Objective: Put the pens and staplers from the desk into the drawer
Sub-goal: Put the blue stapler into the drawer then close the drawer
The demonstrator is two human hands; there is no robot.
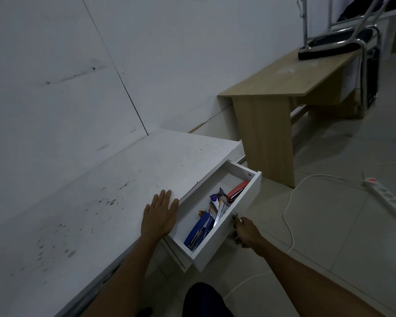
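Note:
The white drawer (229,229) stands pulled out from under the white desk (105,202). Inside it lie a blue stapler (198,232), a red stapler (237,191) and several pens (216,208) between them. My left hand (160,213) rests flat on the desk top beside the drawer's inner edge, fingers spread, holding nothing. My right hand (246,232) is closed around the metal handle (234,215) on the drawer's front panel. No pens or staplers show on the desk top.
A wooden bench-like table (284,88) stands to the right by the wall, with an upturned chair (343,40) on it. A white power strip (384,195) and its cable (288,213) lie on the tiled floor. My knee (204,300) shows at the bottom.

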